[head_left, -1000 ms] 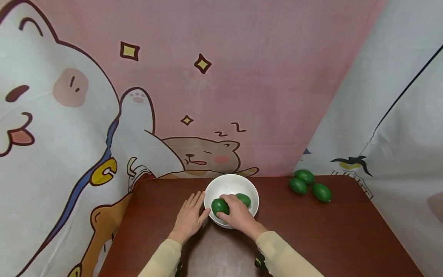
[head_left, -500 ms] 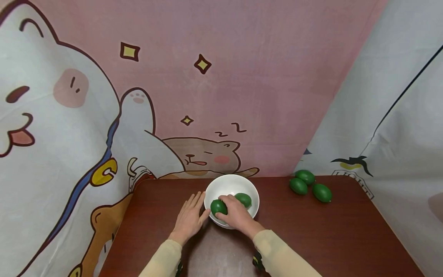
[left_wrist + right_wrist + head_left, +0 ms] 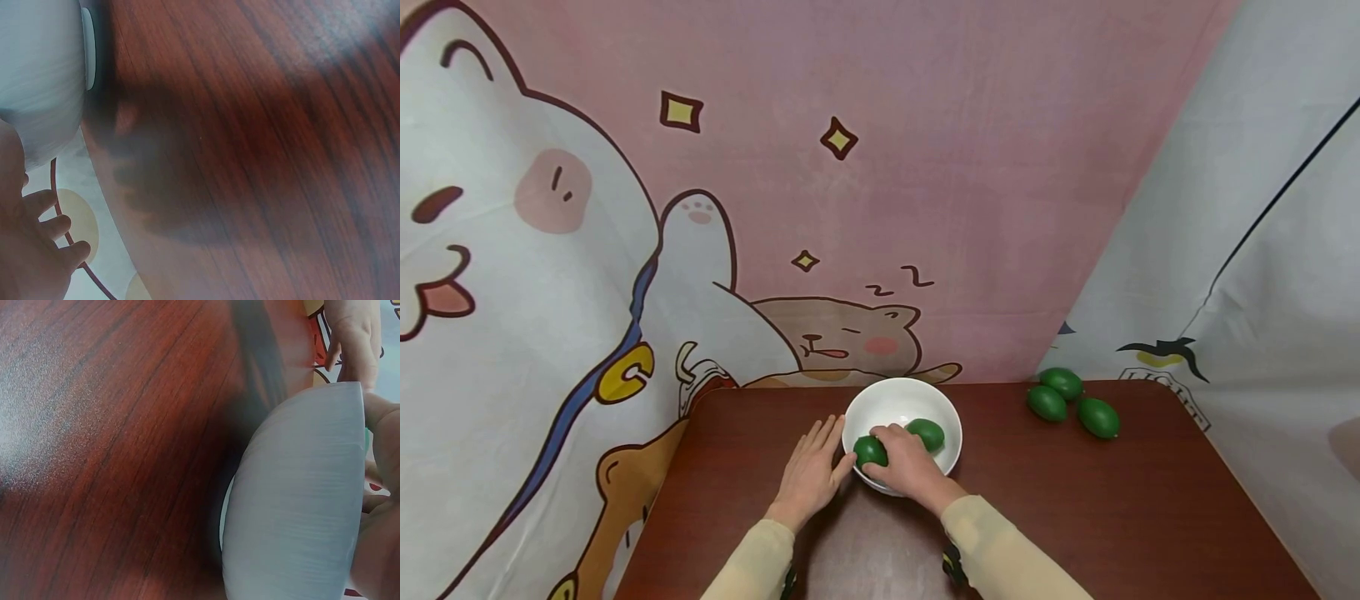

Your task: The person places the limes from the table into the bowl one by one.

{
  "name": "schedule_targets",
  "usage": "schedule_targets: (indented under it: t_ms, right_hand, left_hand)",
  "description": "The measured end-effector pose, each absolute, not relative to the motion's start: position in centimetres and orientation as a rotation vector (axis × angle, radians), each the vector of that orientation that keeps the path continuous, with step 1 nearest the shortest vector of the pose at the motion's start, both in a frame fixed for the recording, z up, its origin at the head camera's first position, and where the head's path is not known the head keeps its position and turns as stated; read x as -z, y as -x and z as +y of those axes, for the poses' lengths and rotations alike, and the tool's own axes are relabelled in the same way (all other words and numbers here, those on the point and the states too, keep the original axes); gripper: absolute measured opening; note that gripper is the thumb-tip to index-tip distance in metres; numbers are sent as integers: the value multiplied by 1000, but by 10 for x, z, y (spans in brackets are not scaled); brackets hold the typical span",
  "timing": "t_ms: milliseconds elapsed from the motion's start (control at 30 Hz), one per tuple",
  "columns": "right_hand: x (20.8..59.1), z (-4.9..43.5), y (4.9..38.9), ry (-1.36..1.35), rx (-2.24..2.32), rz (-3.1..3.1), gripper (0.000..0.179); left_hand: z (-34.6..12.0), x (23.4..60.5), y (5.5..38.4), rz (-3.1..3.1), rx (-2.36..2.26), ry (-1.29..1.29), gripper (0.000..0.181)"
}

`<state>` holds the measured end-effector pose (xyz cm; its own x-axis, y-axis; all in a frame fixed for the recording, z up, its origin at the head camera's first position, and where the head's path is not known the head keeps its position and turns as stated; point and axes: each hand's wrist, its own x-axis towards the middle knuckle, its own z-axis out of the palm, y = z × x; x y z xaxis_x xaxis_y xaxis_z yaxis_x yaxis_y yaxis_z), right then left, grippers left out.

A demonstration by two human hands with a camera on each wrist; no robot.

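Note:
A white bowl (image 3: 883, 402) stands near the table's back edge in the head view. My right hand (image 3: 910, 467) reaches into it and grips a green lime (image 3: 869, 451) at the bowl's left side, thumb in front and fingers over the top. Just right of those fingers, a second lime (image 3: 928, 434) lies in the bowl. My left hand (image 3: 811, 471) has its fingers extended, with the thumb against the bowl's left rim. In the left wrist view the bowl (image 3: 44, 69) is beside that hand (image 3: 31, 262). The bowl's wall hides the held lime almost wholly in the right wrist view.
Three more limes (image 3: 1062, 400) lie close together at the back right of the brown wooden table (image 3: 1075, 517). Behind the table hangs a cartoon-printed cloth (image 3: 985, 208), reaching down along both sides.
My right hand and the lime it holds have shifted slightly left inside the bowl, showing more of the second lime. The left hand and the bowl have stayed put.

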<state>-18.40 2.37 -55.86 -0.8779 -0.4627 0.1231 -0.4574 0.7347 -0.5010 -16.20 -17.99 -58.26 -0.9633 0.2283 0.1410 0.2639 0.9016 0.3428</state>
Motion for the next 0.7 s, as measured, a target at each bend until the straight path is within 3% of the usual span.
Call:
schedule_targets:
  t_ms: [700]
  right_hand:
    - [557, 27, 184, 791, 717, 2936, 33]
  left_hand:
    - [-179, 583, 163, -2971, 554, 377, 69]
